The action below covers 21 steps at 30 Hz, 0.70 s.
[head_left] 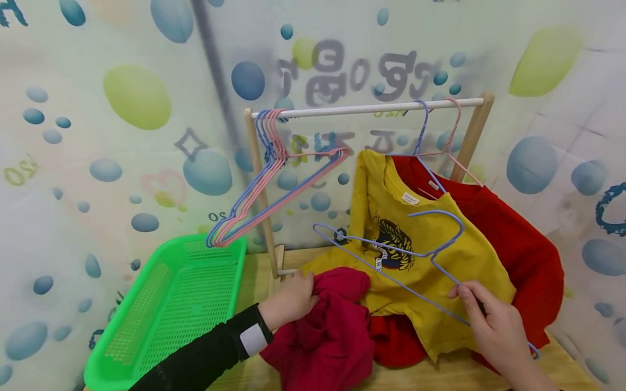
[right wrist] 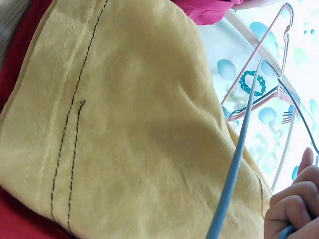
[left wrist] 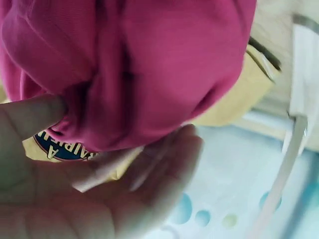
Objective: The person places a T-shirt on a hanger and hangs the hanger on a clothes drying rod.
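Observation:
A crumpled magenta garment (head_left: 337, 353) lies on the wooden table, its kind hidden by the folds. My left hand (head_left: 292, 300) pinches its far left edge; in the left wrist view the thumb presses on the cloth (left wrist: 184, 59) and the other fingers lie under it. At the right, my right hand (head_left: 496, 326) grips one side of a blue wire hanger (head_left: 461, 226), curled fingers round the wire. This hanger carries no garment and is held tilted in front of a yellow shirt (head_left: 440, 288). In the right wrist view the hanger's long wire (right wrist: 232, 181) crosses before the yellow cloth.
A small rack's white rail (head_left: 342, 111) bears several blue and pink hangers (head_left: 274, 146) at its left end. At its right hang the yellow shirt and a red garment (head_left: 533, 266), their lower parts on the table. A green plastic basket (head_left: 237, 277) stands left.

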Available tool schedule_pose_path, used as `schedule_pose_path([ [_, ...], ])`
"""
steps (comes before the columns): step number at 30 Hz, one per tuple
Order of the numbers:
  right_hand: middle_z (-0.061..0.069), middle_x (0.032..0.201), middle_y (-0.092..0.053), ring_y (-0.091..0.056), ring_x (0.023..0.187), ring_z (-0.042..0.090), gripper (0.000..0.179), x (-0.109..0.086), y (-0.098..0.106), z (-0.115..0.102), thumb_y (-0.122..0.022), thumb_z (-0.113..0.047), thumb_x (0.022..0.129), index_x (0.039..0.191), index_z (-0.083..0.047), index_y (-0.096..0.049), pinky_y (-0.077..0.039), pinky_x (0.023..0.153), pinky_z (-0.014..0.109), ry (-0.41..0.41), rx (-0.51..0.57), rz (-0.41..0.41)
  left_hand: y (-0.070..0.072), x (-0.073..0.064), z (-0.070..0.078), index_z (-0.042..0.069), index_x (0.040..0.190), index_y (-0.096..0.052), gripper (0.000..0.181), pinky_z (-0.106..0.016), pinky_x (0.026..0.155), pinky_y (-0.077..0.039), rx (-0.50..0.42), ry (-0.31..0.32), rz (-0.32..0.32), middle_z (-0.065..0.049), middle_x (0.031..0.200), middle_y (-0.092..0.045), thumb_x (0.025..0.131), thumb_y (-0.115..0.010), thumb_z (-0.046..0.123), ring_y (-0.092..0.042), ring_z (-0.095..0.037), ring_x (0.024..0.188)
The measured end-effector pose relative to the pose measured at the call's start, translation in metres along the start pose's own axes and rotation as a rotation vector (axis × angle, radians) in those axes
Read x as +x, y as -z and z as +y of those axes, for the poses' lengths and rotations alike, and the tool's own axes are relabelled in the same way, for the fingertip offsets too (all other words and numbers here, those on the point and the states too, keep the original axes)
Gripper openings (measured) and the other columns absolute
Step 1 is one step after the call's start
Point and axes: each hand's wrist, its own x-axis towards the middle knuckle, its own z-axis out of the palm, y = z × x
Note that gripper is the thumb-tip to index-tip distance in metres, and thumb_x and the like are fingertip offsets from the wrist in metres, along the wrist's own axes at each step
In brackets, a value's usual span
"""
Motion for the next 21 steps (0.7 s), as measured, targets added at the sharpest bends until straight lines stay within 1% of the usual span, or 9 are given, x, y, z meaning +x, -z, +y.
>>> schedule_pose_path([
  [3,-0.003,0.072,-0.061,-0.031,0.047,0.000,0.017,-0.001,-0.003,0.000,-0.053,-0.005,0.091,0.082,-0.018,-0.061,-0.029,0.046,0.016,-0.014,-0.002,-0.004,0.000,-0.012,0.001,-0.004,0.103,-0.051,0.045,-0.039,0.063,-0.053,0.060,0.027,0.049,-0.019,0.081,-0.059,0.085,-0.062,0.035,-0.060,-0.032,0.073],
  [6,-0.003,0.073,-0.062,-0.036,0.051,0.000,0.017,-0.003,-0.006,0.000,-0.054,-0.005,0.091,0.082,-0.018,-0.061,-0.031,0.049,0.015,-0.018,-0.005,-0.011,0.002,-0.027,0.003,-0.009,0.107,-0.052,0.061,-0.032,0.051,-0.052,0.085,0.002,0.050,-0.014,0.065,-0.059,0.082,-0.063,0.046,-0.059,-0.024,0.058],
  [8,-0.003,0.073,-0.061,-0.037,0.051,0.000,0.018,-0.004,-0.007,0.001,-0.053,-0.005,0.091,0.082,-0.017,-0.062,-0.031,0.049,0.015,-0.014,-0.002,-0.016,0.002,-0.036,0.005,-0.009,0.102,-0.055,0.068,-0.029,0.046,-0.051,0.131,-0.009,0.035,-0.010,0.058,-0.056,0.077,-0.063,0.054,-0.057,-0.020,0.050],
  [10,-0.003,0.072,-0.061,-0.035,0.049,0.000,0.018,-0.005,-0.008,0.002,-0.053,-0.005,0.091,0.082,-0.018,-0.062,-0.029,0.047,0.015,-0.013,-0.001,-0.018,0.001,-0.042,0.007,-0.005,0.090,-0.057,0.066,-0.028,0.045,-0.049,0.191,-0.010,0.028,-0.007,0.056,-0.052,0.072,-0.065,0.058,-0.054,-0.019,0.047],
  [12,-0.003,0.071,-0.060,-0.033,0.048,0.001,0.018,-0.004,-0.009,0.003,-0.054,-0.005,0.091,0.082,-0.018,-0.061,-0.028,0.047,0.015,-0.017,0.002,-0.016,-0.002,-0.047,0.007,0.001,0.078,-0.057,0.060,-0.027,0.047,-0.049,0.235,0.013,0.024,-0.005,0.058,-0.050,0.069,-0.068,0.058,-0.054,-0.018,0.049],
  [14,-0.004,0.072,-0.060,-0.033,0.048,0.001,0.018,-0.004,-0.011,0.003,-0.054,-0.005,0.091,0.082,-0.018,-0.061,-0.028,0.046,0.015,-0.016,0.010,-0.017,-0.007,-0.051,0.007,0.005,0.070,-0.055,0.053,-0.027,0.047,-0.048,0.231,0.060,0.006,-0.004,0.059,-0.050,0.068,-0.070,0.055,-0.053,-0.017,0.050],
  [17,-0.004,0.072,-0.060,-0.034,0.049,0.000,0.018,-0.004,-0.013,0.002,-0.054,-0.003,0.090,0.082,-0.018,-0.061,-0.028,0.046,0.016,0.002,0.029,-0.027,-0.017,-0.057,0.007,0.008,0.062,-0.053,0.046,-0.027,0.044,-0.046,0.163,0.141,-0.010,-0.003,0.058,-0.049,0.071,-0.071,0.050,-0.052,-0.016,0.050],
  [19,-0.004,0.073,-0.060,-0.035,0.049,0.000,0.019,-0.005,-0.015,0.001,-0.054,-0.003,0.090,0.082,-0.018,-0.061,-0.028,0.046,0.017,0.003,0.039,-0.035,-0.025,-0.061,0.007,0.007,0.063,-0.054,0.045,-0.028,0.043,-0.045,0.093,0.188,0.020,-0.004,0.057,-0.050,0.071,-0.071,0.048,-0.053,-0.017,0.050],
  [21,-0.004,0.072,-0.059,-0.034,0.049,0.000,0.019,-0.005,-0.015,0.000,-0.054,-0.003,0.090,0.082,-0.018,-0.061,-0.028,0.046,0.017,-0.003,0.037,-0.038,-0.032,-0.063,0.005,0.003,0.068,-0.057,0.047,-0.030,0.044,-0.047,0.047,0.214,0.080,-0.006,0.058,-0.053,0.071,-0.072,0.048,-0.055,-0.020,0.051],
])
